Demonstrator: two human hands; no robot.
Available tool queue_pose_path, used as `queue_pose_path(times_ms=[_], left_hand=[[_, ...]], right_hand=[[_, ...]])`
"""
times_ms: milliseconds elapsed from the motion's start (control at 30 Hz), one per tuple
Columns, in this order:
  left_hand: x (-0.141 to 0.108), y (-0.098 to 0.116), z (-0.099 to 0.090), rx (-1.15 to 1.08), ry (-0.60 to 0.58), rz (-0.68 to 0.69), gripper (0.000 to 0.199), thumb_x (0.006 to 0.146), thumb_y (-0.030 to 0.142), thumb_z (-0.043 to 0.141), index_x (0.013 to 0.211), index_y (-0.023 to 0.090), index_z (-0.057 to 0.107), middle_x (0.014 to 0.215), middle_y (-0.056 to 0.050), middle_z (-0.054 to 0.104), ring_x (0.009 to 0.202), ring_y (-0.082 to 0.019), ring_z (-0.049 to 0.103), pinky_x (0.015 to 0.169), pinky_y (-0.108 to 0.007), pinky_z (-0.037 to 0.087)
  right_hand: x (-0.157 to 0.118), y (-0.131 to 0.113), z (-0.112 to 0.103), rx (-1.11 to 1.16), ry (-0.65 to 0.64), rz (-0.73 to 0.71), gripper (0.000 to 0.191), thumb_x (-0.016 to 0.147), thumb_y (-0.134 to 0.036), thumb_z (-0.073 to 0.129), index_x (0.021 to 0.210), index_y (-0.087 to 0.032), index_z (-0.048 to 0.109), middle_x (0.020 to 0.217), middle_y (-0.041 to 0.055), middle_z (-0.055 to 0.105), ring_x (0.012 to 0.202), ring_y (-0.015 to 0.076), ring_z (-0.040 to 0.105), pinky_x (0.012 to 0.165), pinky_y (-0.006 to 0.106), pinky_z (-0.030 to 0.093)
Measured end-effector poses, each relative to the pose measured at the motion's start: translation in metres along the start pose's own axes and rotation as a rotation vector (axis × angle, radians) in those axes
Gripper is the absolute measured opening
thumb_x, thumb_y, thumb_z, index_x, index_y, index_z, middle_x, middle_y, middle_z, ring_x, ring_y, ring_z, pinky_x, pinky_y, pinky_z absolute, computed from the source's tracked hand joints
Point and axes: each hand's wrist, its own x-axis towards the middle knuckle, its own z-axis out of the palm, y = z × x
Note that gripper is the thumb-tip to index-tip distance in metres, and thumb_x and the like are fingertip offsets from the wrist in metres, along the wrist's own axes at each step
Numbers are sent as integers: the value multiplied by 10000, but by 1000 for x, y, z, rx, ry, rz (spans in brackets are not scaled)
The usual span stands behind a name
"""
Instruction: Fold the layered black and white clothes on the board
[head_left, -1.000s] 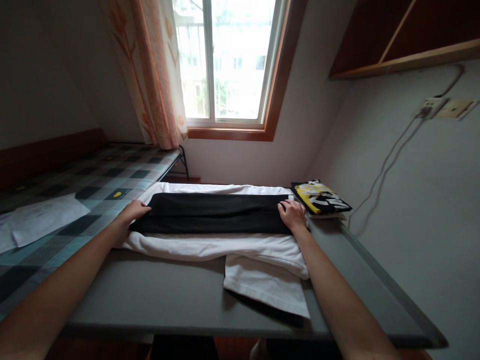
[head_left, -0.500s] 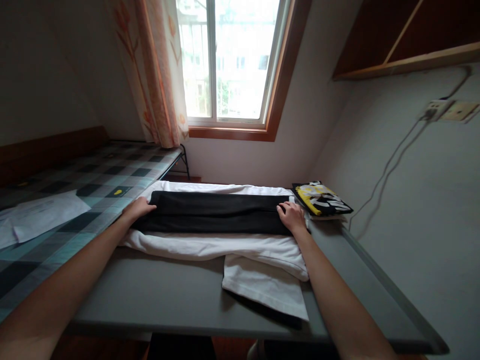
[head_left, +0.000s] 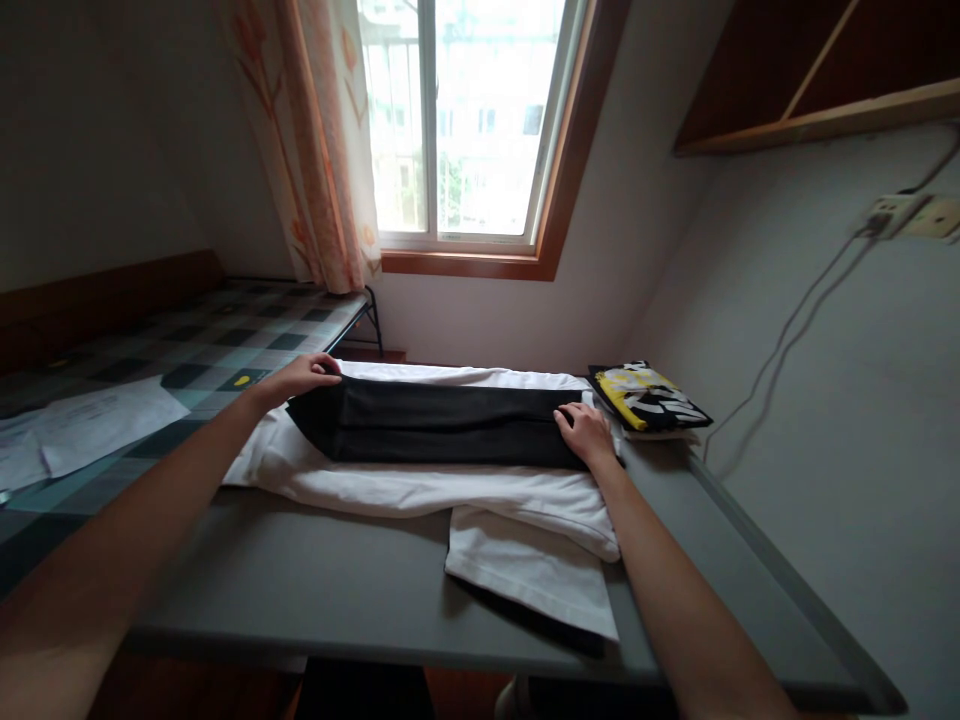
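A long black folded cloth [head_left: 450, 425] lies across a white garment [head_left: 375, 488] on the grey table [head_left: 315, 580]. My left hand [head_left: 307, 373] pinches the black cloth at its far left corner and holds that end slightly raised. On the cloth's right end rests my right hand [head_left: 585, 432], its fingers slightly bent and apart. A white sleeve [head_left: 525, 565] with a black underside sticks out toward the table's front edge.
Beyond my right hand, a folded black, yellow and white garment [head_left: 649, 397] sits by the wall. At left is a checked bed [head_left: 225, 330] with papers [head_left: 112, 425] on it. A cord [head_left: 787, 325] hangs from the wall socket [head_left: 892, 216].
My left hand has moved right and slightly away, lifting the left end of the black cloth, which now slants. My right hand stays on the cloth's right end. The view has shifted slightly.
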Motion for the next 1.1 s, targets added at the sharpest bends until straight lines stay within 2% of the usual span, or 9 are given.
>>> queue_pose_path(times_ms=[100, 200, 300, 400, 533, 733, 933, 1033, 1100], left_hand=[[13, 33, 25, 9, -72, 199, 386, 651, 431, 704, 915, 151, 729, 659, 5, 585, 643, -151, 548, 564, -241, 392], [19, 58, 71, 89, -116, 329, 311, 683, 363, 666, 896, 153, 751, 650, -2, 593, 643, -157, 561, 577, -252, 406], [16, 68, 119, 265, -142, 325, 226, 693, 229, 631, 880, 186, 751, 674, -13, 640, 644, -165, 602, 594, -259, 433], [11, 68, 150, 304, -124, 308, 228, 688, 153, 622, 878, 202, 738, 727, -35, 686, 694, -189, 639, 644, -271, 454], [9, 64, 159, 306, -90, 302, 292, 708, 155, 623, 988, 202, 692, 760, -32, 700, 724, -200, 652, 664, -277, 456], [6, 71, 158, 296, -89, 336, 184, 729, 195, 629, 908, 195, 672, 756, -26, 682, 716, -182, 642, 627, -266, 430], [2, 78, 179, 309, -100, 355, 151, 747, 190, 625, 889, 189, 677, 781, -39, 691, 737, -189, 646, 632, -268, 426], [-3, 81, 189, 327, -83, 360, 131, 813, 250, 604, 907, 190, 674, 864, -68, 704, 804, -214, 659, 680, -285, 444], [-6, 83, 191, 337, -39, 363, 198, 891, 336, 546, 961, 197, 668, 925, -81, 705, 841, -226, 664, 713, -301, 458]], right_hand=[[-1, 0, -1, 10, -14, -20, 385, 958, -407, 475, 1178, -196, 711, 1293, 90, 654, 1163, 280, 558, 989, 406, 399], [-1, 0, -1, 17, -16, -22, 378, 958, -403, 475, 1174, -201, 711, 1289, 86, 657, 1151, 272, 562, 978, 401, 404], [-1, 0, -2, 31, -11, -24, 379, 961, -401, 466, 1171, -202, 711, 1281, 83, 663, 1150, 266, 564, 981, 395, 403], [-1, 0, -2, 43, -10, -17, 380, 961, -404, 465, 1167, -201, 713, 1270, 83, 669, 1162, 264, 560, 987, 393, 400], [-1, -1, -3, 40, -21, -3, 377, 959, -402, 471, 1166, -204, 716, 1273, 82, 667, 1168, 274, 559, 985, 401, 402], [-2, -4, -6, 17, -33, 1, 369, 962, -409, 479, 1169, -218, 717, 1288, 76, 659, 1163, 284, 565, 971, 414, 412], [-3, -4, -8, 17, -40, 3, 361, 970, -406, 479, 1177, -218, 709, 1295, 65, 657, 1182, 281, 554, 972, 400, 403], [-3, -3, -7, 24, -39, -6, 359, 970, -400, 482, 1177, -214, 708, 1281, 60, 663, 1174, 281, 556, 971, 399, 403], [-2, -2, -6, 25, -38, -11, 354, 968, -395, 489, 1175, -211, 710, 1273, 61, 667, 1168, 279, 559, 970, 396, 402]])
